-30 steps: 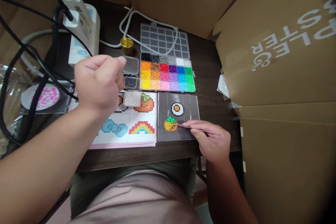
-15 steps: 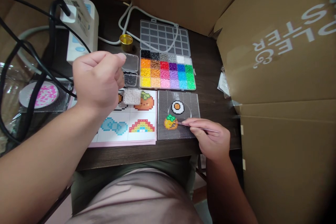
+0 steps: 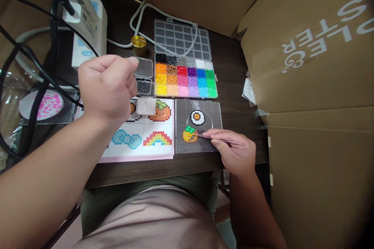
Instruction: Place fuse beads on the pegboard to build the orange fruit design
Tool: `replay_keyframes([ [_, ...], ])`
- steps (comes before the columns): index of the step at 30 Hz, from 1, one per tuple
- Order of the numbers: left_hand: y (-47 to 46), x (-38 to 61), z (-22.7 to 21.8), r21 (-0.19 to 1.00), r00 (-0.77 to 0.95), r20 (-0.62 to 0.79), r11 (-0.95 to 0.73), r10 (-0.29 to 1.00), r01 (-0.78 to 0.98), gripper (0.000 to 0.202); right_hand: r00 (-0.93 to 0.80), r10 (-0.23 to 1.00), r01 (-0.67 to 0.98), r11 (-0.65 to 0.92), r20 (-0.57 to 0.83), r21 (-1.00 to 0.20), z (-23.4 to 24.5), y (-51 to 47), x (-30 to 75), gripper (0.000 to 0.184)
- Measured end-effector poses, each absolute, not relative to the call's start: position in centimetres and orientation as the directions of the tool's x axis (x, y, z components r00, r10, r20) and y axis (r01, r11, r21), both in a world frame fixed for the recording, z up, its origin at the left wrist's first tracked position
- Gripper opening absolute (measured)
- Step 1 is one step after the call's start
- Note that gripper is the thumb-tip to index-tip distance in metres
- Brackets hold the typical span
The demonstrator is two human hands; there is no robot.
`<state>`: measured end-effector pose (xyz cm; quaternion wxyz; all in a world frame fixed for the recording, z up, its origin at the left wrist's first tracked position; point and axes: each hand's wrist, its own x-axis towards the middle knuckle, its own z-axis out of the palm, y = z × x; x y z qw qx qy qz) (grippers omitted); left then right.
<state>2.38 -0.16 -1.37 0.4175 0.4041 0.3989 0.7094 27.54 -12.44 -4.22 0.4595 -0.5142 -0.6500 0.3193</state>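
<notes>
My right hand [image 3: 233,151] pinches thin metal tweezers [image 3: 222,140] whose tip touches an orange bead fruit with a green top [image 3: 189,134] on a clear pegboard [image 3: 210,111]. A bead fried egg [image 3: 197,117] sits just above it on the same board. My left hand [image 3: 106,85] hovers raised above the pattern sheet [image 3: 140,140], fingers curled into a loose fist with the thumb on top; what it holds, if anything, is hidden. Beyond it lies the open bead box [image 3: 185,78] with several coloured compartments.
A small tray of white beads [image 3: 146,106] and one of black beads [image 3: 144,86] lie by the sheet. A power strip [image 3: 87,27] with black cables, a gold cap [image 3: 138,42] and a pink bead disc [image 3: 43,105] are at left. Cardboard boxes [image 3: 315,85] wall the right and back.
The view has drifted slightly, so everything sits a little higher in the picture. My left hand has shifted a bit left. The tweezers stay at the orange bead fruit.
</notes>
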Motion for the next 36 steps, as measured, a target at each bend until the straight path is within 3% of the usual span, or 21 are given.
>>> replay_keyframes([
  [13, -0.3, 2.5, -1.4, 0.910, -0.330, 0.225, -0.319, 0.917, -0.265, 0.047, -0.002, 0.972, 0.404, 0.215, 0.234, -0.889, -3.9, -12.4, 27.2, 0.012],
  [22, -0.3, 2.5, -1.5, 0.907, -0.331, 0.226, -0.321, 0.916, -0.271, 0.048, -0.023, 0.966, 0.365, 0.248, 0.258, -0.897, -4.1, -12.4, 27.4, 0.020],
  [29, -0.3, 2.5, -1.3, 0.911, -0.326, 0.218, -0.311, 0.920, -0.270, 0.047, 0.010, 0.969, 0.394, 0.221, 0.245, -0.892, -3.8, -12.4, 27.2, 0.013],
  [36, -1.2, 2.5, -0.3, 0.930, -0.340, 0.248, -0.321, 0.907, -0.179, 0.045, 0.046, 0.965, 0.377, 0.222, 0.258, -0.899, -3.8, -12.5, 27.1, 0.014],
])
